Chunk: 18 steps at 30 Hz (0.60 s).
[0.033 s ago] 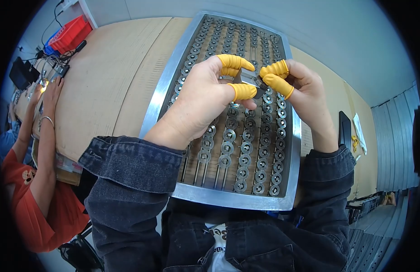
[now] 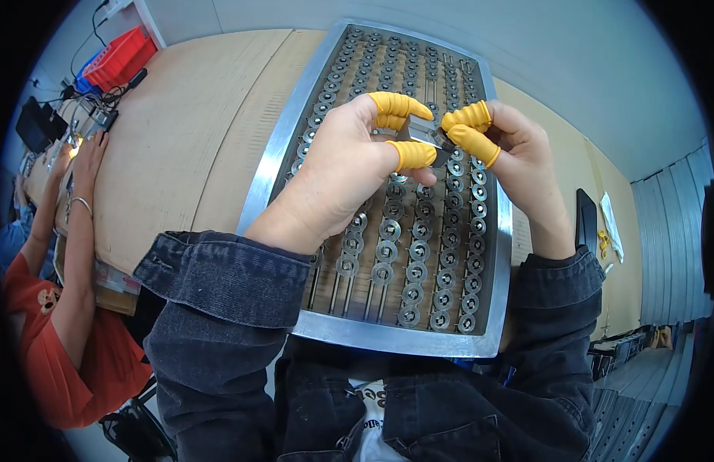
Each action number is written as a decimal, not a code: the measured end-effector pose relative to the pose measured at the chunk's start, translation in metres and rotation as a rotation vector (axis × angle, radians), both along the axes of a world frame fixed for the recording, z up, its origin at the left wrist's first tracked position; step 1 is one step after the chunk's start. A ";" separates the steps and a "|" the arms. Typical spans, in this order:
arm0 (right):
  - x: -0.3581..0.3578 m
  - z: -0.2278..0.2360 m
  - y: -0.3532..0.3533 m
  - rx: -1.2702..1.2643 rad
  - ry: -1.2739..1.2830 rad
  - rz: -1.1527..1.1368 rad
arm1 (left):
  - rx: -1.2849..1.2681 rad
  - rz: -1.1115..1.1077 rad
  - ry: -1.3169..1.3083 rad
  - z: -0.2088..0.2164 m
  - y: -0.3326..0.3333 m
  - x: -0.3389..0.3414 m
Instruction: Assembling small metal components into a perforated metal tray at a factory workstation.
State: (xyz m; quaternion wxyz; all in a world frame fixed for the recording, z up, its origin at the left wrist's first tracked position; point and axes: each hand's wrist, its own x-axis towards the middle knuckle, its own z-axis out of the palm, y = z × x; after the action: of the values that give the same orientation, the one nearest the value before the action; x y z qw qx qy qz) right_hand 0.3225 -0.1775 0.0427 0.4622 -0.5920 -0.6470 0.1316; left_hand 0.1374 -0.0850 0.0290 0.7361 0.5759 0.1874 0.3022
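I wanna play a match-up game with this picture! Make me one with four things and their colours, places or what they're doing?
Things:
1. Finger covers
2. Plastic bin at the upper left
3. Round discs
4. Left hand

Clues:
A. In rows inside the metal frame
B. Holding a grey metal piece
C. Yellow
D. Red

Right pairs: 1-C, 2-D, 3-A, 4-B

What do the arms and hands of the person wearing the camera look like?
The sleeves are dark, nearly black denim, with wide cuffs that look faded and worn. The left hand and right hand wear stretchy-looking yellow finger covers, wrinkled into little rings, on the thumb and some fingers. No watch or bracelet shows on the wrists.
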 end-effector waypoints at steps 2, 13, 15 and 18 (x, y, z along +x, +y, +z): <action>0.000 -0.001 0.001 -0.005 0.127 0.002 | -0.025 0.004 -0.022 0.000 0.000 0.000; -0.010 -0.004 0.003 -0.017 0.220 0.068 | -0.058 0.037 -0.054 0.000 0.000 -0.001; -0.009 -0.005 0.002 -0.021 0.221 0.083 | -0.052 0.041 -0.048 0.001 0.000 -0.001; -0.001 -0.005 0.005 -0.120 0.263 0.058 | -0.053 0.033 -0.060 -0.001 0.001 -0.001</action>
State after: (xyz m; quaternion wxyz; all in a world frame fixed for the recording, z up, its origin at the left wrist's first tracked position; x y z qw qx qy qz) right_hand 0.3218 -0.1729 0.0379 0.5027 -0.5772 -0.5888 0.2599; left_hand 0.1359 -0.0836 0.0283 0.7515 0.5435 0.1826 0.3264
